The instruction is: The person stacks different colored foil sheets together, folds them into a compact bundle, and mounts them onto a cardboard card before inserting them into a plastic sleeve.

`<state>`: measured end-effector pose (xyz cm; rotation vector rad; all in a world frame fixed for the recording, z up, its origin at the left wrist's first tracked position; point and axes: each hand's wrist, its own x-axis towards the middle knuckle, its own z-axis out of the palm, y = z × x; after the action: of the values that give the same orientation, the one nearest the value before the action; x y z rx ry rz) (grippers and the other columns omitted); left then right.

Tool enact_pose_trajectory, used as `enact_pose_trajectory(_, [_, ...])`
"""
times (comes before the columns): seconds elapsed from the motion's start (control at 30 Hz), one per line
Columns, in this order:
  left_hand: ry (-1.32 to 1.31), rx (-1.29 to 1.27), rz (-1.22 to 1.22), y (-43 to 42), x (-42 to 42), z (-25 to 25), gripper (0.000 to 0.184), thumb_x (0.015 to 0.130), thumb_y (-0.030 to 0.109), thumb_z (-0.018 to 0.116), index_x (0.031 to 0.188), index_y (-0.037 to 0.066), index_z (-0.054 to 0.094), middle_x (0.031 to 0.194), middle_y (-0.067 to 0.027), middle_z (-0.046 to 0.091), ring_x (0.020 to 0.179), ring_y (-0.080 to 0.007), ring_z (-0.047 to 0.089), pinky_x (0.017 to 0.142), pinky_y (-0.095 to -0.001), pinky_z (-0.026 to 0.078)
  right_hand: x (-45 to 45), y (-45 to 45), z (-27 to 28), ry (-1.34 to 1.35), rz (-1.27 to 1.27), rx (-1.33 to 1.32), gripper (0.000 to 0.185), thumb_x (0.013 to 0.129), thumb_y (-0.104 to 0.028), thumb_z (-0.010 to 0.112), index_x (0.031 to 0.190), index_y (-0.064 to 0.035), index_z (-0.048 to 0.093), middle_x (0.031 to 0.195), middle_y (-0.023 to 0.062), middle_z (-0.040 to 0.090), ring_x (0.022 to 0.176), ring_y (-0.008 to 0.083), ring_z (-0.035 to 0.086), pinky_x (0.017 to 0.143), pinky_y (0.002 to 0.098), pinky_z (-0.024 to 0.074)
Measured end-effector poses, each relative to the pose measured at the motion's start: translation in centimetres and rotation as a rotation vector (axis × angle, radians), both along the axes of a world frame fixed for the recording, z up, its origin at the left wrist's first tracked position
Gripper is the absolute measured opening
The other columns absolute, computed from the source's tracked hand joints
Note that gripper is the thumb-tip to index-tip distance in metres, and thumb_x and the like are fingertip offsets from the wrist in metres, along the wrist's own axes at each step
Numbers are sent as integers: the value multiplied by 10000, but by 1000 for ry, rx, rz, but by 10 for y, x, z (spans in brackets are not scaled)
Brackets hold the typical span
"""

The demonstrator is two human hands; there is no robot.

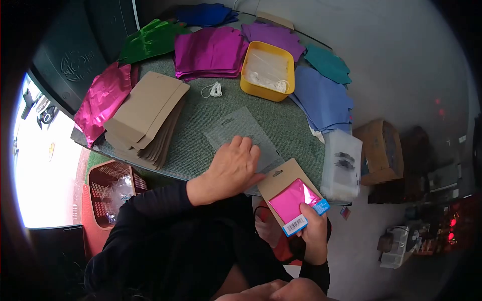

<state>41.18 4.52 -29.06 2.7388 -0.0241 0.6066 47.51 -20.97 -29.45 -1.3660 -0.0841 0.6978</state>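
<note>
My right hand [315, 226] grips the lower end of a brown cardboard card [273, 181], its thumb on the front. A folded pink foil packet [288, 203] lies against the card, with a blue-and-white barcode label across the bottom. My left hand [232, 165] rests with curled fingers on a clear plastic bag [246, 128] that lies flat on the green mat [193, 118]. Its fingertips are hidden beneath the knuckles, and its thumb points towards the card's edge.
Brown cardboard cards [148, 108] are stacked at the left. Foil piles, including magenta [211, 50] and blue [321, 98], curve round the back. A yellow tub [266, 93], white string [215, 90] and a stack of clear bags [341, 170] are within the arc. A brown basket [100, 193] stands below left.
</note>
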Motion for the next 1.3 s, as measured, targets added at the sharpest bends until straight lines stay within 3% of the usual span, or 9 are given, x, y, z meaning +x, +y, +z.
enact_pose_trajectory(0.27, [69,11,17,1,4,-1,460,658,317,785,854,12,501,830,-109,508,808,-260,540,627,-357,481,-2,2,15,-9,-9,-66,390,841,-117,541,1198,36,508,691,118,621,404,160,548,279,249,359])
enact_pose_trajectory(0.53, [114,68,37,-6,5,-3,337,673,208,725,841,-1,521,824,-122,531,811,-267,562,636,-358,495,2,-1,13,-41,4,-63,396,832,-132,549,1190,35,514,695,121,630,397,153,550,272,236,353])
enact_pose_trajectory(0.83, [142,17,-27,-4,5,3,448,684,327,769,865,3,518,830,-118,533,808,-264,560,674,-354,488,5,-5,13,-42,-21,-77,405,836,-126,544,1206,36,507,723,133,634,403,158,555,278,249,365])
enact_pose_trajectory(1.3, [78,50,-12,-5,7,-3,392,681,262,754,857,-1,523,832,-119,539,810,-273,565,660,-364,483,3,-13,25,-99,-61,25,412,841,-136,523,1211,45,507,751,138,647,412,148,563,285,238,368])
